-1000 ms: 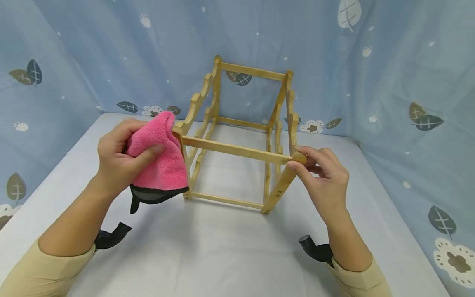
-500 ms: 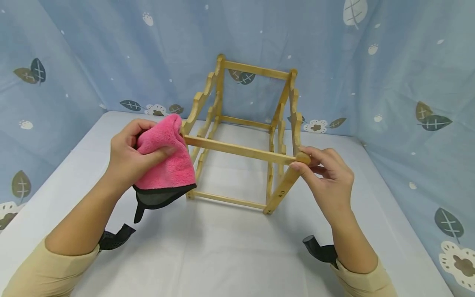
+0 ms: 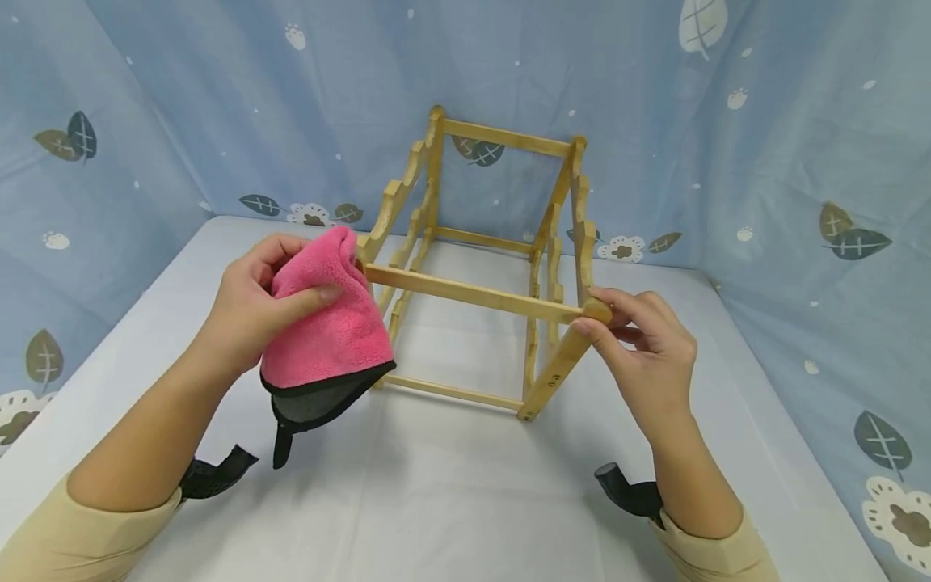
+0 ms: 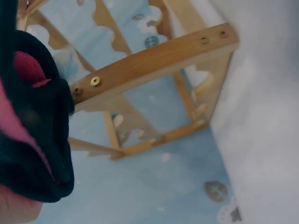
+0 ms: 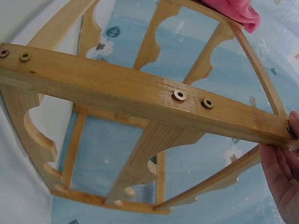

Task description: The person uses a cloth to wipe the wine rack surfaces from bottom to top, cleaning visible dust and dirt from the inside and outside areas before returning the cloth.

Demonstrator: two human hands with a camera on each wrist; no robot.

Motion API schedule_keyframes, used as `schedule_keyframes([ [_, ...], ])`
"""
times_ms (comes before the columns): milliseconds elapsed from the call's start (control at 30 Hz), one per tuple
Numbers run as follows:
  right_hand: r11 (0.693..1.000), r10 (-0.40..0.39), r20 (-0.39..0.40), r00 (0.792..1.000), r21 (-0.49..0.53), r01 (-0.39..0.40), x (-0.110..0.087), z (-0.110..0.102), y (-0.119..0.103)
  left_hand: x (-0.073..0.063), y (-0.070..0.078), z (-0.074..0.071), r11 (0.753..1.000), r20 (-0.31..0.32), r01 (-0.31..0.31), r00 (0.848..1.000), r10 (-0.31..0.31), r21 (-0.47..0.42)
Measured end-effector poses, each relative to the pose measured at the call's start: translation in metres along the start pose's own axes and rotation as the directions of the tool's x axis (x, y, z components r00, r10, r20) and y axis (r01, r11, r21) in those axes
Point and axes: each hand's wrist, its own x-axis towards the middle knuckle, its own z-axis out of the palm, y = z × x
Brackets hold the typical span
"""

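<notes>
A light wooden rack (image 3: pixel 473 294) with scalloped side rails stands on the white-covered table. My left hand (image 3: pixel 262 303) grips a folded pink cloth (image 3: pixel 327 331) with a black edge and grey underside, thumb across its front. The cloth is at the rack's front left top corner and hides it in the head view. My right hand (image 3: pixel 643 339) pinches the rounded front right top end of the rack between thumb and fingers. In the right wrist view, a front post (image 5: pixel 117 86) with metal screws crosses the picture. The left wrist view shows the cloth's dark side (image 4: pixel 42 126) beside the other post (image 4: pixel 154 60).
The white table surface (image 3: pixel 451 485) runs in front of and beside the rack. A blue curtain (image 3: pixel 327 97) with leaf and flower prints surrounds the back and sides. Black curved mounts (image 3: pixel 218 473) stick out from both wrists.
The left hand and pink cloth have shifted slightly right, and the cloth's lower edge hangs lower with more grey showing. The right hand keeps its hold on the rack corner. The view has shifted a little.
</notes>
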Motion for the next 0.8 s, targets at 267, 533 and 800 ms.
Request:
schedule_keyframes([
  [267,1.0,-0.005,-0.009,1.0,0.017,0.005,0.0,0.0,0.001,-0.005,-0.027,0.007,0.988,-0.027,0.072,0.997,-0.069,0.134],
  [533,1.0,-0.009,-0.004,1.0,0.009,0.009,-0.001,0.0,0.002,-0.01,-0.055,0.019,0.958,0.073,0.215,0.97,-0.232,0.189],
  [800,1.0,-0.005,-0.003,1.0,-0.002,0.005,-0.001,0.0,0.002,-0.018,-0.078,0.03,0.934,0.044,0.326,0.941,-0.335,0.146],
])
